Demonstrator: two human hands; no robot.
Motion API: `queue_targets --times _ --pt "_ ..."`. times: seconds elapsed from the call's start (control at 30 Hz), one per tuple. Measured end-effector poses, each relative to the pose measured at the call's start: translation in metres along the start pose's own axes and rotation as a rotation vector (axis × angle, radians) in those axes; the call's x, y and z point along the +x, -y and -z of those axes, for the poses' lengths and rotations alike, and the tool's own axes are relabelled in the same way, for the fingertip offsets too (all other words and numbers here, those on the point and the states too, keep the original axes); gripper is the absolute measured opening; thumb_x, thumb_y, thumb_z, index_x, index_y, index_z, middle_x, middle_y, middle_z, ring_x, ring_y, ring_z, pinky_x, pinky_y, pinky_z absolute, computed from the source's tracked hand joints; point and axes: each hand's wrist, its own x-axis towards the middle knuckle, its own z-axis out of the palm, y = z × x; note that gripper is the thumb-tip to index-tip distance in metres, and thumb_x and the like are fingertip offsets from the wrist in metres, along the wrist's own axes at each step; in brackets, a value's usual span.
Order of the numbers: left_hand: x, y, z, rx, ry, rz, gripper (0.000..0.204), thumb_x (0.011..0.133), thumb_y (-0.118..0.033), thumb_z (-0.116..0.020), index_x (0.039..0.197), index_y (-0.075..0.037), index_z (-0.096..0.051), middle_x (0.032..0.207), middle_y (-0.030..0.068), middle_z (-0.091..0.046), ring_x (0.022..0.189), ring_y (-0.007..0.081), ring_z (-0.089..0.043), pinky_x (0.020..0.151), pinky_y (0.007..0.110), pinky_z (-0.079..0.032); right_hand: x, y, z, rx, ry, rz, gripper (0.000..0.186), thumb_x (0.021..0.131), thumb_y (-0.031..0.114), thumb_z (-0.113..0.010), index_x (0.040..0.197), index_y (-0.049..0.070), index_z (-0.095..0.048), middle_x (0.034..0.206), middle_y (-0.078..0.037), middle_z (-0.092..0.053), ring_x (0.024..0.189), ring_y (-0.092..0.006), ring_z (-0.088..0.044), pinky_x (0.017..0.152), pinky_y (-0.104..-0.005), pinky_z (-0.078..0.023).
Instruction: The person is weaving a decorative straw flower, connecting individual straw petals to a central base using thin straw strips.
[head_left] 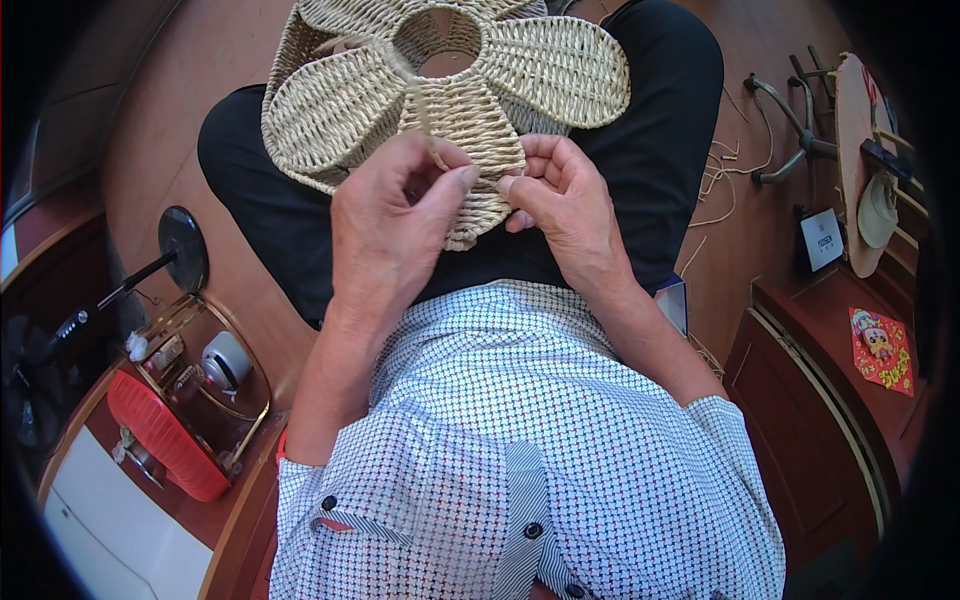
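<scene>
Woven straw piece [440, 90] on lap [650, 130]; straw scraps [715, 185] on floor [170, 150].

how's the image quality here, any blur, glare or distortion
Head view: even daylight, no harsh glare; the woven piece and both hands, left hand and right hand, are sharp; fisheye bends the cabinet edges, and the corners go black.

The woven straw piece [440, 100] runs off the top edge. The left hand [390, 225] and right hand [565, 205] cover its near rim, fingertips hiding the strand end.
</scene>
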Motion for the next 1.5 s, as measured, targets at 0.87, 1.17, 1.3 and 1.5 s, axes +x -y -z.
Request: queue_targets --times 0.87,1.17,1.3,1.5 --pt "-0.008 0.007 0.021 0.080 -0.051 -0.131 0.013 0.103 -0.008 -0.071 0.112 0.001 -0.075 0.097 -0.0002 -0.072 0.084 0.0052 -0.063 0.075 0.022 -0.051 -0.002 0.003 -0.003 0.285 0.213 -0.279 0.031 0.105 0.015 -0.061 0.129 -0.005 -0.066 0.122 -0.012 -0.074 0.106 -0.0189 -0.074 0.095 -0.0373 -0.062" --pt "-0.010 -0.004 0.016 0.417 -0.027 -0.304 0.011 0.092 -0.005 -0.076 0.100 0.001 -0.071 0.089 0.0109 -0.063 0.077 0.0234 -0.068 0.071 0.036 -0.054 0.005 -0.006 0.000 0.505 0.210 -0.384 0.025 0.102 0.008 -0.066 0.125 -0.003 -0.068 0.122 -0.011 -0.074 0.110 -0.0192 -0.072 0.102 -0.0409 -0.059" --pt "-0.006 -0.001 0.013 0.525 -0.035 -0.388 0.013 0.092 -0.006 -0.077 0.100 0.001 -0.070 0.088 0.0100 -0.063 0.074 0.0206 -0.068 0.068 0.034 -0.053 0.007 -0.008 -0.001 0.537 0.221 -0.386 0.023 0.101 0.008 -0.067 0.122 -0.001 -0.070 0.118 -0.008 -0.075 0.109 -0.0180 -0.071 0.102 -0.0392 -0.057" --pt "-0.005 0.004 0.016 0.581 -0.022 -0.499 0.012 0.095 -0.003 -0.074 0.101 0.001 -0.066 0.092 0.0073 -0.067 0.073 0.0172 -0.067 0.065 0.031 -0.053 0.007 -0.013 0.002 0.490 0.257 -0.300 0.026 0.100 0.009 -0.068 0.124 -0.001 -0.069 0.121 -0.008 -0.074 0.109 -0.0170 -0.071 0.102 -0.0376 -0.056"
